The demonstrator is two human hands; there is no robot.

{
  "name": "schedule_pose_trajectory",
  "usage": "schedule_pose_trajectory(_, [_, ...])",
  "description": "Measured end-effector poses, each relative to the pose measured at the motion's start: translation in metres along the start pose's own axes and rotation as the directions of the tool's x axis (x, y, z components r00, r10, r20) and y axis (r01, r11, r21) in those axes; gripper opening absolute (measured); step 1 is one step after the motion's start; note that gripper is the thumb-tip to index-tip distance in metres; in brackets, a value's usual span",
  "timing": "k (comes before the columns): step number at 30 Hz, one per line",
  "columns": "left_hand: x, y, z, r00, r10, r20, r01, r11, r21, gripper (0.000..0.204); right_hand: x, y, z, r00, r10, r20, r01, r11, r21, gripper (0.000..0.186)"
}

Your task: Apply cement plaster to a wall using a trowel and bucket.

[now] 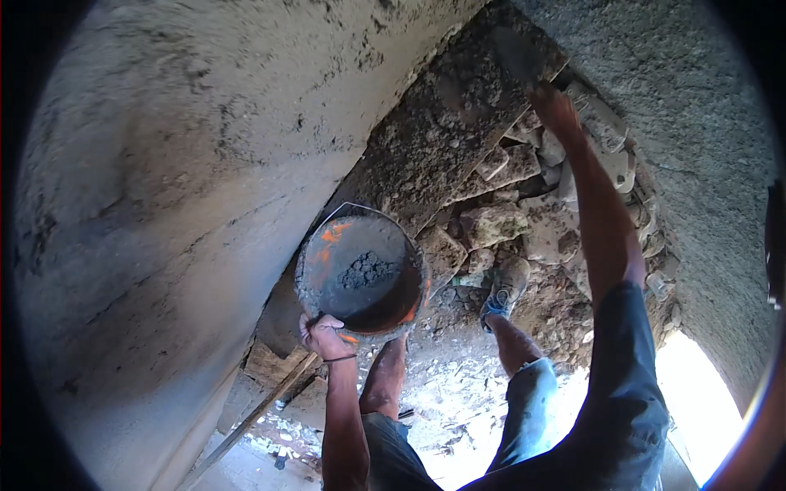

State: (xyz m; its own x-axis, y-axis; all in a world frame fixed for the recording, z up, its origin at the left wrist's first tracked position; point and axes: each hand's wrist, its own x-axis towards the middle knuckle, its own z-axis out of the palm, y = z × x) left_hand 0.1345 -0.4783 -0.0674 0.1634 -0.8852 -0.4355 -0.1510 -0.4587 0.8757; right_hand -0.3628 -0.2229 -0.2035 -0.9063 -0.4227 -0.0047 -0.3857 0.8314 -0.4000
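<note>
My left hand (326, 335) is closed on the near rim of a round bucket (321, 282). The bucket is coated in grey with orange patches showing through, and its thin wire handle lies along the far edge. At the bottom sits a small heap of grey, crumbly mortar (368, 270). Reaching far forward, my right hand (557, 110) is closed around the handle of a trowel (517, 53). The trowel's dark blade is blurred and over a dark, rough mortar-covered surface (442, 114) at the top; whether it touches that surface I cannot tell.
A pale plastered wall (180, 164) leans in on the left, and a rough grey wall (696, 123) rises on the right. Loose stones and broken blocks (495, 222) fill the space between. A wooden stick (254, 417) slants at lower left. My shoe (509, 282) stands among rubble.
</note>
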Motion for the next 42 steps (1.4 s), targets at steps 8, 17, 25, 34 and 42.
schedule_pose_trajectory(8, [0.001,-0.003,-0.014,0.980,0.158,0.120,-0.179,0.966,0.189,0.033,-0.071,-0.070,0.044,0.869,-0.110,0.482,-0.070,0.938,0.339,0.041])
schedule_pose_trajectory(17, [-0.006,0.010,-0.007,0.990,0.095,0.103,-0.106,0.988,0.111,0.038,-0.179,-0.155,-0.028,0.467,-0.143,0.872,0.259,0.966,0.020,0.047])
schedule_pose_trajectory(25, [-0.002,0.001,-0.017,0.984,0.048,0.174,-0.067,0.992,0.107,0.039,-0.121,-0.102,-0.017,0.902,0.110,0.418,-0.207,0.959,0.195,0.028])
schedule_pose_trajectory(34, [0.005,-0.006,-0.047,0.995,0.085,0.053,-0.089,0.994,0.069,0.035,-0.143,-0.138,-0.032,0.891,0.090,0.444,-0.172,0.974,0.149,0.025])
schedule_pose_trajectory(42, [0.014,-0.012,-0.050,0.992,0.063,0.111,-0.078,0.987,0.138,0.037,-0.202,-0.154,-0.004,0.874,0.161,0.459,-0.362,0.846,0.392,0.025])
